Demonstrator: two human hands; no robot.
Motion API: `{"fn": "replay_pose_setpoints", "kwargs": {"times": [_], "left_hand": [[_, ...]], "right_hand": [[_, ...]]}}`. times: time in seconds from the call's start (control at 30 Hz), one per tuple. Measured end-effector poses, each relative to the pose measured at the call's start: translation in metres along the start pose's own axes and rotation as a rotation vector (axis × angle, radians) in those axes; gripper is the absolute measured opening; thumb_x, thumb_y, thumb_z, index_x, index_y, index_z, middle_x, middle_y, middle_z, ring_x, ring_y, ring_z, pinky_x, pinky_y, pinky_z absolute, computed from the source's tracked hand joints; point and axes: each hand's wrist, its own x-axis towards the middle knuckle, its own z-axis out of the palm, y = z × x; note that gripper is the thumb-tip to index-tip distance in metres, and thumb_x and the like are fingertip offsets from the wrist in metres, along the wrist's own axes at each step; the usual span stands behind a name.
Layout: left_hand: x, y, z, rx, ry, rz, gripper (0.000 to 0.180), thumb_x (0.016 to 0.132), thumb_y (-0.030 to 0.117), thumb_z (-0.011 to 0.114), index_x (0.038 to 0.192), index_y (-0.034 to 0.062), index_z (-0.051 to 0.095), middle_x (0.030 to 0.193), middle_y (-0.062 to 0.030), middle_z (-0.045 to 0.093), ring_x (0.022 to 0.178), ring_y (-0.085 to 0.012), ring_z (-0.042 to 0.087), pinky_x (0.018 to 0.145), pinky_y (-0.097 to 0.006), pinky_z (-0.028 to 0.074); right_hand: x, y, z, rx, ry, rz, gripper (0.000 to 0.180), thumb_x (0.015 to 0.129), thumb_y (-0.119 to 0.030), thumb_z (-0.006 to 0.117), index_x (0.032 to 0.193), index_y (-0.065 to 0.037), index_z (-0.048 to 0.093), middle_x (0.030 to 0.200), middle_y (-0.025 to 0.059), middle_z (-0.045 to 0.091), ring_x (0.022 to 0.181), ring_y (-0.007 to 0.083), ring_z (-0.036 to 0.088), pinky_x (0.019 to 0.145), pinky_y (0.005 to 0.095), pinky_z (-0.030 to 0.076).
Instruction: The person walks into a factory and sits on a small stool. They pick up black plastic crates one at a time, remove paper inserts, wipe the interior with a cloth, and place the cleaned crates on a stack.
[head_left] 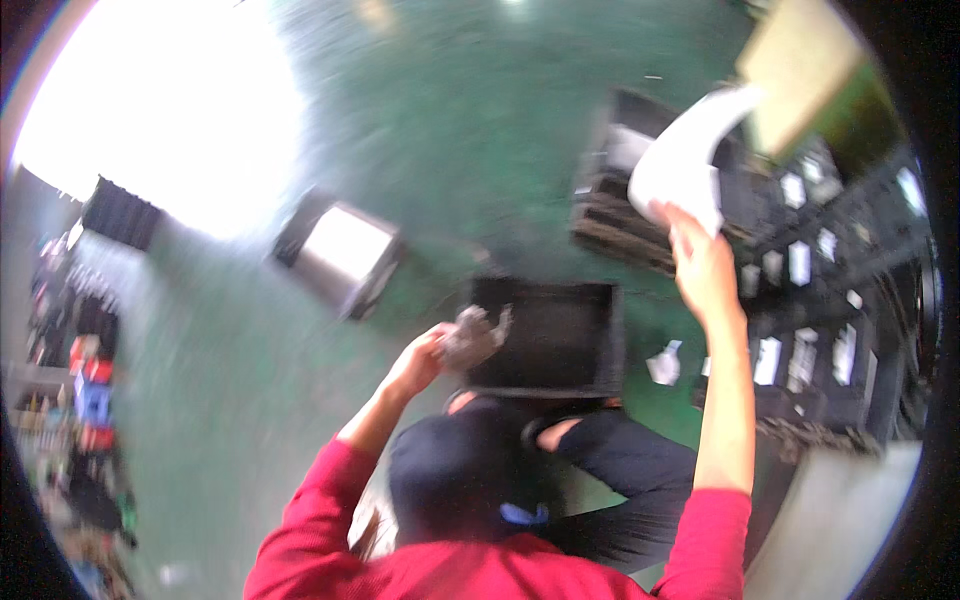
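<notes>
Surroundings: a green floor (470,130) fills most of the view, washed out by strong glare at the upper left. A shallow black tray (548,338) lies on the floor directly ahead of the person, open side up. A metal box (340,252) with a bright top stands to its left, well apart. A dark pallet-like stack (625,215) lies beyond the tray to the right, and dark racks (820,300) carrying white tags run down the right side. A small crumpled white scrap (664,364) lies on the floor just right of the tray. A cluttered shelf (85,390) of coloured items sits at the far left, blurred.

Obstructions: the person's dark-clad legs (540,480) cover the floor below the tray. The right forearm crosses in front of the racks.

Left hand (420,362): fingers closed around a grey crumpled wad (472,338), held over the near left corner of the tray. The wad is irregular with no clear long axis; motion blur hides detail.

Right hand (702,265): raised and extended forward, fingers pinched on the lower edge of a white sheet (685,160). The sheet hangs in the air in front of the pallet-like stack; it is curved, its long axis running from the hand up and to the right, free end pointing toward the upper right.
</notes>
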Motion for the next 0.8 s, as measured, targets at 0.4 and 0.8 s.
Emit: {"fn": "replay_pose_setpoints", "kwargs": {"times": [0.4,0.8], "left_hand": [[-0.150,0.006,-0.050,-0.203,0.434,0.301,0.048,0.073,0.017,0.050,0.119,0.0058,0.050,0.116,-0.0082,0.057,0.108,-0.0227,0.053,0.089,-0.036,0.045],[-0.162,-0.028,-0.117,-0.453,0.606,0.351,0.045,0.071,0.021,0.050,0.111,0.0028,0.060,0.114,-0.0147,0.060,0.109,-0.0354,0.054,0.090,-0.057,0.044]], "right_hand": [[-0.169,0.052,0.271,-0.007,-1.013,0.407,0.053,0.080,-0.037,0.061,0.131,-0.025,0.050,0.150,0.0134,0.018,0.139,0.0305,0.018,0.105,0.0669,0.016],[-0.166,0.071,0.324,-0.289,-0.805,0.370,0.097,0.063,-0.041,0.080,0.143,-0.035,0.024,0.154,0.0102,-0.002,0.141,0.0370,-0.001,0.099,0.0743,0.014]]}}
